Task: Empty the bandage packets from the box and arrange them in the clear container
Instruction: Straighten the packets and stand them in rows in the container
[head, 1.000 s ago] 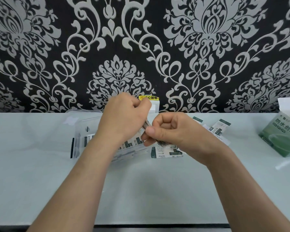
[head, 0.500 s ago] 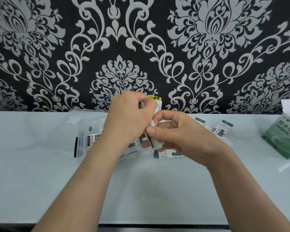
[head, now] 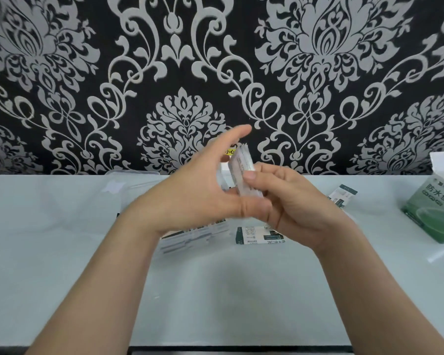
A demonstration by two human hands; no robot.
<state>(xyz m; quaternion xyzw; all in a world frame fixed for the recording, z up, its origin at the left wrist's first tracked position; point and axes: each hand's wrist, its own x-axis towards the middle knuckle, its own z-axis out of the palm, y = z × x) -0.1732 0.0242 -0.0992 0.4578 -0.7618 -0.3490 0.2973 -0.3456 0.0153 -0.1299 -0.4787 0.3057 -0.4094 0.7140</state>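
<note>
The right hand (head: pixel 292 208) pinches an upright stack of bandage packets (head: pixel 244 172). The left hand (head: pixel 195 198), fingers straight, is just left of the stack. The clear container (head: pixel 180 243) lies below the grip, and the box (head: pixel 431 213) is well to its right.

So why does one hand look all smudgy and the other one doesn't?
Head view: the left hand is smeared, probably motion blur, worst at its fingertips; the right hand and the stack of bandage packets it pinches look sharper; the light is even, with weak shadows on the table.
</note>
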